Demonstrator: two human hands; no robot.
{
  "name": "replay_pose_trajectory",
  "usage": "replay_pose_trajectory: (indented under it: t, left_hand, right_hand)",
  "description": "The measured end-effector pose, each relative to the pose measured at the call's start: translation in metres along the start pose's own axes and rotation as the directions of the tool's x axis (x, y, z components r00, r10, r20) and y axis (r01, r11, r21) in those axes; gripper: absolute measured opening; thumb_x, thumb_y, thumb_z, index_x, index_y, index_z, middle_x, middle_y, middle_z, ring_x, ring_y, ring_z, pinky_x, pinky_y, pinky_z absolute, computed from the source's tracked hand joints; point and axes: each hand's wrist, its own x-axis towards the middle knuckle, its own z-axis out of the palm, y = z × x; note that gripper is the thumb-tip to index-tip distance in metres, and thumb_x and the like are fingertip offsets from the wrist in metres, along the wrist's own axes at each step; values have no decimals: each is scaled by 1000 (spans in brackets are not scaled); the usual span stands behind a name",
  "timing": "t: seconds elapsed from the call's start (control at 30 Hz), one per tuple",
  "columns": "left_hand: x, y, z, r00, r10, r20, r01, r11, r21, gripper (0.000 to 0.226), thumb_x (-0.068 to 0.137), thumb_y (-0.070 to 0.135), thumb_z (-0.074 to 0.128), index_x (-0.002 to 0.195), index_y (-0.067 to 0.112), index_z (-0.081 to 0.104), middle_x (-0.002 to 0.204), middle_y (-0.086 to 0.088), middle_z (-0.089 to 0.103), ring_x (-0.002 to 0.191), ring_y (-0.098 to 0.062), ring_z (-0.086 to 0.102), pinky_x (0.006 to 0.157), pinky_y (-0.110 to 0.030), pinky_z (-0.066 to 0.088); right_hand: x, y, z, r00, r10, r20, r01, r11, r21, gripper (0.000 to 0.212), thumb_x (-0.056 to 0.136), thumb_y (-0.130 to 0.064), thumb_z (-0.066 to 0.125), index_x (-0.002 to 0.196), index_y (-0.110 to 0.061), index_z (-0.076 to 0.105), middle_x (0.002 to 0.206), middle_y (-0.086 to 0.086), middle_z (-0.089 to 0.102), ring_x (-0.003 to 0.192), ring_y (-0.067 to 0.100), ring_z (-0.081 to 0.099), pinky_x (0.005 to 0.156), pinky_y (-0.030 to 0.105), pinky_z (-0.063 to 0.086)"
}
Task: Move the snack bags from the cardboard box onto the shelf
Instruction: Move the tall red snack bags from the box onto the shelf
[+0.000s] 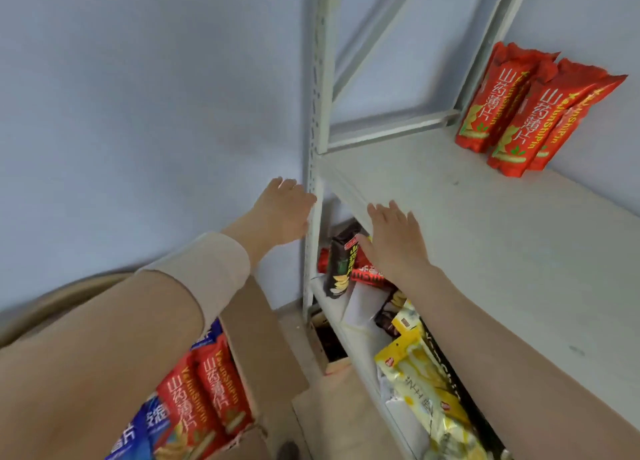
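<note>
Head view, looking down along a white metal shelf (485,251).

- Left hand (282,210): empty, fingers extended and relaxed, back of hand up. It sits at the post (317,113); can't tell whether it touches.
- Right hand (394,237): empty, palm down, fingers straight and slightly spread, over the front edge of the board. Contact unclear.
- Red bags (533,113): several stand upright at the back of the board, leaning on the wall (138,95), well apart from both hands.
- Box (266,338): open, on the floor at lower left, beside the post and partly hidden under the left forearm.
- Boxed bags (204,390): red ones packed on end, with blue ones beside them.
- Lower shelf (332,303): a black bag (341,265) stands upright near the post, and yellow bags (419,383) lie nearer the camera.
</note>
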Motion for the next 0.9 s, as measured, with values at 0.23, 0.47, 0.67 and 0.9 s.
replay_pose_trajectory:
  t: [0.23,0.47,0.67,0.9]
  left_hand:
    - [-166,-89,69,947,-262,185,274,961,-39,46,96,34,40,137,13,40,140,-9,44,132,-27,34,112,-40,20]
    - [-318,-162,178,787,-461,409,551,824,-130,50,92,39,46,134,12,42,136,-11,47,127,-29,41,105,-41,29]
    - [-426,-164,288,514,-529,675,817,542,-198,52,92,38,49,135,11,37,135,-12,47,125,-30,44,101,-41,36]
    - [-467,-116,362,126,-451,884,960,-169,-223,72,90,34,58,145,9,20,143,-17,35,131,-34,36,108,-45,32]
  right_hand:
    - [-31,-159,46,950,-300,87,301,954,4,60,98,-40,35,147,-12,17,154,8,23,145,26,10,116,45,12]
    - [-71,-294,141,860,-396,321,391,917,83,61,97,-43,36,147,-14,18,155,6,23,144,24,13,116,43,12]
    - [-120,-344,232,754,-304,582,337,940,54,63,97,-42,37,148,-13,16,154,8,23,144,26,15,117,43,15]
    - [-146,-340,285,733,61,677,-151,986,75,76,85,-38,62,142,-11,19,141,16,34,129,33,38,107,47,34]
